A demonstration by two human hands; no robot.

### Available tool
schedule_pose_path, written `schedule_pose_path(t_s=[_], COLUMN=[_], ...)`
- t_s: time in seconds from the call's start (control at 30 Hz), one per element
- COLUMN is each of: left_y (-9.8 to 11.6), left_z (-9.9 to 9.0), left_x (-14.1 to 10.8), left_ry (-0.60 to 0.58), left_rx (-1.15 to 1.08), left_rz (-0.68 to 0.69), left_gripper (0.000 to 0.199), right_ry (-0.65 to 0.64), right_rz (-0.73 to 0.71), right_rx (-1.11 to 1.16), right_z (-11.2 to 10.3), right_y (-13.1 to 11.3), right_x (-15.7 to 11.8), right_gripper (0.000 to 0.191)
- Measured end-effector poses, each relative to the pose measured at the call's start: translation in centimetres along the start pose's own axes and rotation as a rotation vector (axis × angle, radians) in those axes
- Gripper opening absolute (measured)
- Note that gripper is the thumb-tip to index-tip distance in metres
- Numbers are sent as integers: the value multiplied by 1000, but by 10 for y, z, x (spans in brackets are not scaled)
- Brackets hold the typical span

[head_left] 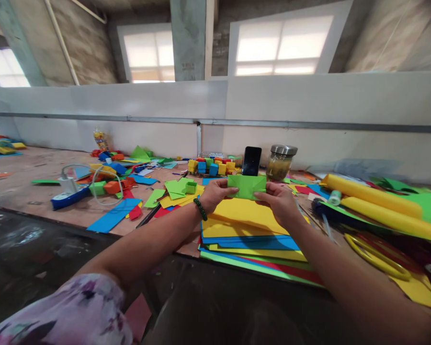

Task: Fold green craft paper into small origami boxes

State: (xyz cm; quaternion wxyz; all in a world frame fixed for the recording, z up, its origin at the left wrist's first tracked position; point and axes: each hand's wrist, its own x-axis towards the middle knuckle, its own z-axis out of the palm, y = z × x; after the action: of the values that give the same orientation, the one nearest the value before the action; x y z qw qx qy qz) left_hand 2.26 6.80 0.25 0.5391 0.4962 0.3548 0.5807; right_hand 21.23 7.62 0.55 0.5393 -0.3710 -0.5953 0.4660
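Observation:
A folded piece of green paper (246,187) is stretched between my two hands, with crease lines showing on its face. My left hand (215,192) pinches its left end between thumb and fingers. At the opposite end, my right hand (278,200) grips the lower right corner the same way. Beneath them lies a stack of coloured sheets (244,223), yellow on top, with blue, green and red edges showing below. Just left of my left hand sits a small green folded paper box (191,187) among loose green sheets (175,189).
Behind the stack stand a phone (251,161), a lidded glass jar (280,164) and small coloured paper boxes (213,168). A power strip (71,196) with a white cable lies left. Yellow rolls (373,195) and yellow-handled scissors (377,258) are on the right. A bottle (101,140) stands farther back.

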Motion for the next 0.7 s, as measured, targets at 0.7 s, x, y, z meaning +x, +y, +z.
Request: schedule_pose_path(t_s=[0.7], left_y=[0], left_z=[-2], left_x=[2], left_ry=[-52], left_rx=[-20], left_rz=[-36], left_gripper=[55], right_ry=[-60], right_rz=[22], right_rx=[-85], right_z=[-3], right_y=[-4], right_x=[0], right_gripper=[45])
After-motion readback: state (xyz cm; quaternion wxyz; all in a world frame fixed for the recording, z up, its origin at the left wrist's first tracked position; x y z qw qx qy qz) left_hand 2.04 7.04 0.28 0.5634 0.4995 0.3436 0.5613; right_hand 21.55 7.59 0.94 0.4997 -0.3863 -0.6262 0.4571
